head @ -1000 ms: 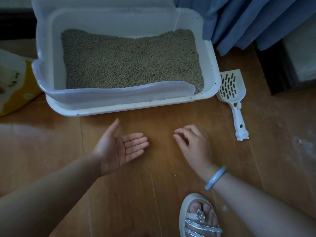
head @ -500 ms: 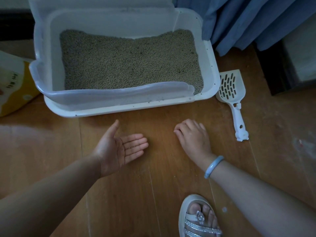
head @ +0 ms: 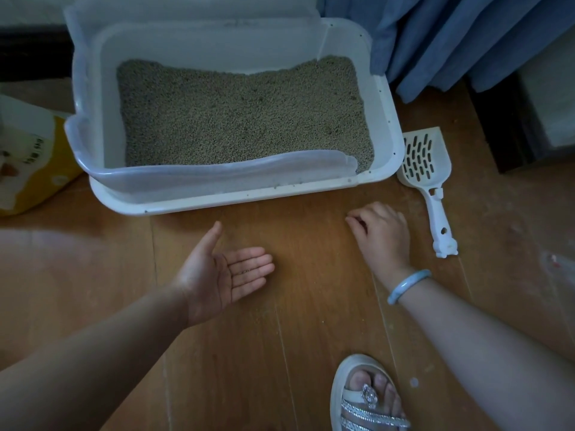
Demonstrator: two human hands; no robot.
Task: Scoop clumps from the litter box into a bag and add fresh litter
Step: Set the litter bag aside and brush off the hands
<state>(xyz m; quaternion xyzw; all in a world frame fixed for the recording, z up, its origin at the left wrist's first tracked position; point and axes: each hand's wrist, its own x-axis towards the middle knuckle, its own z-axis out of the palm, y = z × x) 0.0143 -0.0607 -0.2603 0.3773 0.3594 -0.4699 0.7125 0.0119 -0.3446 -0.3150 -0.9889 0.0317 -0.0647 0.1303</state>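
A white litter box (head: 217, 204) with a translucent raised rim stands on the wooden floor, filled with greenish-grey litter (head: 242, 119). A white slotted scoop (head: 426, 163) lies on the floor at the box's right corner, handle toward me. My left hand (head: 221, 272) hovers in front of the box, palm up and fingers straight, with a few dark specks on the fingers. My right hand (head: 382, 234), with a pale blue bangle on the wrist, is palm down, its curled fingertips on the floor just left of the scoop handle. What the fingertips hold is hidden.
A yellow and white litter bag (head: 28, 163) lies left of the box. Blue curtains (head: 435, 35) hang behind the box's right end, with dark furniture (head: 504, 126) at the far right. My sandalled foot (head: 367, 399) rests on the floor at the bottom.
My right hand has moved forward toward the box and lowered its fingertips to the floor. My left hand has stayed palm up in place.
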